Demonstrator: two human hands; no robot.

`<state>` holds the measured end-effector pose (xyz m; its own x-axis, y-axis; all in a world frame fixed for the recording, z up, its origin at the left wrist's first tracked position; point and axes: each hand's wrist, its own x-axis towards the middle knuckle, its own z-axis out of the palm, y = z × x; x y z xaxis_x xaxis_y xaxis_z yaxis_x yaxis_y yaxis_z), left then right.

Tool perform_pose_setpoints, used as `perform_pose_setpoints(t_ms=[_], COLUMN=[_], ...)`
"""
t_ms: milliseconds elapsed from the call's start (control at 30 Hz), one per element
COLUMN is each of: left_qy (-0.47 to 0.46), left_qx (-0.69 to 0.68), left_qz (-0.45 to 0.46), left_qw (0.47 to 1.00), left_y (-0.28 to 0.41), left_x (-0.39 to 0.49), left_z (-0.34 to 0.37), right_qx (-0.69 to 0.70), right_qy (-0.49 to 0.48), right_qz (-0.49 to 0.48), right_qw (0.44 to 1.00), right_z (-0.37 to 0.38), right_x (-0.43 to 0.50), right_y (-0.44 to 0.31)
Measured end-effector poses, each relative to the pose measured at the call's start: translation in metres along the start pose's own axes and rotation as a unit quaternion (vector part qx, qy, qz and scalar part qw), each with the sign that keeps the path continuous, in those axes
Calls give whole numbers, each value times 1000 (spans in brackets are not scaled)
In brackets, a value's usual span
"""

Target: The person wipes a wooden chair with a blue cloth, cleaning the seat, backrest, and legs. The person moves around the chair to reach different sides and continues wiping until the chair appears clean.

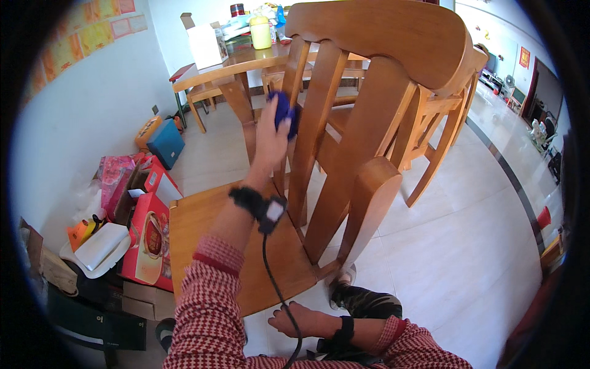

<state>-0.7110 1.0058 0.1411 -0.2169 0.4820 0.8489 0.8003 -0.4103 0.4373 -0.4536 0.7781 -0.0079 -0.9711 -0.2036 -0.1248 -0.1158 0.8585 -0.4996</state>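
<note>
My left hand [271, 138] is stretched forward, gripping a dark blue cloth [283, 113]. The cloth is pressed against an outer slat [295, 69] of a wooden chair's backrest. Broad slats and a curved top rail [382, 37] make up that backrest, and the flat wooden seat [276, 258] lies beneath my left forearm. Low in front of my body, my right hand [297, 319] is loosely curled, with nothing visible in it. A black cable [276, 276] runs from the strapped device [272, 214] on my left wrist and passes across my right hand.
A wooden table [239, 69] bearing a yellow container [261, 33] and a white box [205, 46] stands behind the chair. More wooden chairs [428, 110] are at the right. Red gift boxes [147, 240], a blue case [167, 143] and a white tray [99, 253] crowd the left wall.
</note>
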Motion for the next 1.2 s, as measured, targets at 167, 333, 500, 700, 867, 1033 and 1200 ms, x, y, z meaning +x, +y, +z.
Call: perform_pose_setpoints(t_ms=[167,333,500,700,867,1033,1200], left_qy=[-23,-134,14,-1,-34,-75,-74], left_qx=[-8,41,-210,-82,-57,84,-17], left_qz=[-203,-329,-194,-127,-307,-377,-378], left_qw=[979,934,958,989,949,919,923], left_y=[-31,-43,-41,-25,-71,-81,-45], left_x=[-119,-156,-45,-37,-123,-162,-83], left_z=[8,-6,-24,7,11,15,0], right_qx=[7,-17,-54,-11,20,8,11], right_qy=[-41,-70,-15,-34,-28,-11,-48], right_qz=[-5,17,23,27,8,-2,9], right_qw=[999,997,998,999,999,1000,999], right_z=[3,10,15,14,11,9,13], right_x=[12,21,14,14,9,11,17], right_y=[-6,-2,13,7,-2,-7,4])
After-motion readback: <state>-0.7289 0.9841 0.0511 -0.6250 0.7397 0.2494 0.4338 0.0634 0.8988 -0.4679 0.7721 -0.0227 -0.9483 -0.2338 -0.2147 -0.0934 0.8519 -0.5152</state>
